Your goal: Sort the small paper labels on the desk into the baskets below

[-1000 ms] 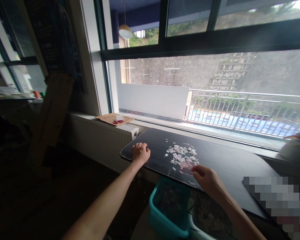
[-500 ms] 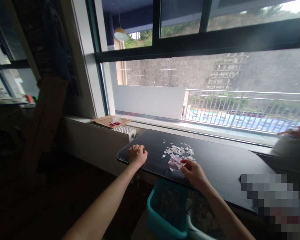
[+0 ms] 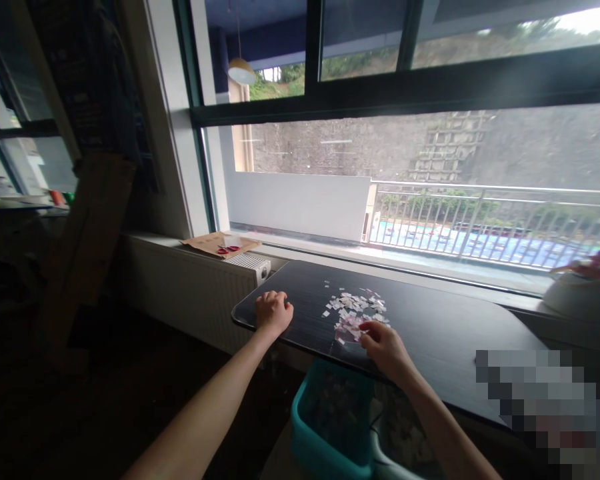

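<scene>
On the dark tabletop (image 3: 445, 313) lies a loose heap of small white and pinkish paper scraps (image 3: 356, 304). My right hand (image 3: 387, 350) is at the near right edge of the heap, thumb and fingertips drawn together against the pinkish scraps. What is between those fingertips is too small to make out. To the left, apart from the scraps, my left hand (image 3: 274, 313) rests near the table's left end. Its fingers are curled in, with the palm side hidden, and nothing shows in it.
Below the table's near edge stands a turquoise bin (image 3: 300, 427) with scraps inside, beside a pale container (image 3: 387, 460). Red-handled scissors (image 3: 229, 250) lie on brown paper (image 3: 200, 243) over the radiator (image 3: 180, 280). A pixelated patch hides the right table corner. A window stands behind.
The whole view has shifted very slightly. My right hand stays at the heap with its fingertips together, and my left hand keeps its place on the table.
</scene>
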Available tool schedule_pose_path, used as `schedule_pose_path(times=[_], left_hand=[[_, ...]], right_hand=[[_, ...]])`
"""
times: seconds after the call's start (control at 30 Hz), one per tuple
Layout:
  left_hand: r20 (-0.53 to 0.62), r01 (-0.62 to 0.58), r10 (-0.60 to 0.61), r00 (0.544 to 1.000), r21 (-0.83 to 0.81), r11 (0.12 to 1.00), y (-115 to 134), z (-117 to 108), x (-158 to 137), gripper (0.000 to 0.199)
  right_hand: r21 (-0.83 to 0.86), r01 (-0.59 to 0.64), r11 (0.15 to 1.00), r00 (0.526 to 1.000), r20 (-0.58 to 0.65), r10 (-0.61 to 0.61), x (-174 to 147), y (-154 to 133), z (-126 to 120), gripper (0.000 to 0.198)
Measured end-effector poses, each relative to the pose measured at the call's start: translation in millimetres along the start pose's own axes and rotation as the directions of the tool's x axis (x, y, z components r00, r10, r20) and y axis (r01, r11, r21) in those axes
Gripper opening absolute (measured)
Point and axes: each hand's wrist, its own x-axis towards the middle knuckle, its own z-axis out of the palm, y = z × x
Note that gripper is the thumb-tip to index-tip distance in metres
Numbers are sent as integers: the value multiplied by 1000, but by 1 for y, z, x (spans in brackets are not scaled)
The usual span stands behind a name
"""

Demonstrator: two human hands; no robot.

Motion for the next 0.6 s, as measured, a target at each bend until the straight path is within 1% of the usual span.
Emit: schedule_pose_path(times=[0.07, 0.13, 0.2, 0.23, 0.3, 0.37, 0.4, 0.47, 0.53, 0.6], left_hand=[[-9, 1, 0, 1000, 7, 1000, 0, 1, 0, 18], [-14, -5, 5, 1000, 12, 1000, 0, 2, 0, 18], [-14, -11, 12, 1000, 13, 1000, 0, 2, -1, 18], [-12, -12, 12, 1000, 16, 1000, 1, 2, -1, 18], [-11, -7, 8, 1000, 23, 1000, 1, 1, -1, 18], [-12, -5, 6, 1000, 28, 1000, 0, 1, 0, 18], [-13, -4, 5, 1000, 28, 1000, 0, 1, 0, 18], [-15, -5, 5, 1000, 23, 1000, -1, 1, 0, 17], [-16, -2, 2, 1000, 15, 1000, -1, 2, 0, 17], [-11, -6, 6, 1000, 4, 1000, 0, 2, 0, 17]], right_hand=[[-73, -24, 997, 999, -29, 22, -4, 5, -8, 31], [-129, -57, 990, 995, -94, 45, -10, 15, -22, 32], [-128, -96, 987, 988, -136, 79, -15, 23, -33, 34], [-89, -99, 991, 988, -129, 87, -16, 24, -35, 36], [-9, -83, 997, 992, -93, 82, -13, 21, -30, 39], [33, -35, 999, 998, -48, 36, -8, 13, -17, 38], [41, -14, 999, 999, -37, 16, -5, 9, -11, 38], [7, -20, 1000, 999, -41, 20, -3, 5, -5, 35], [-67, -43, 997, 997, -68, 38, -6, 9, -12, 34], [-138, -80, 987, 991, -118, 64, -12, 20, -27, 35]])
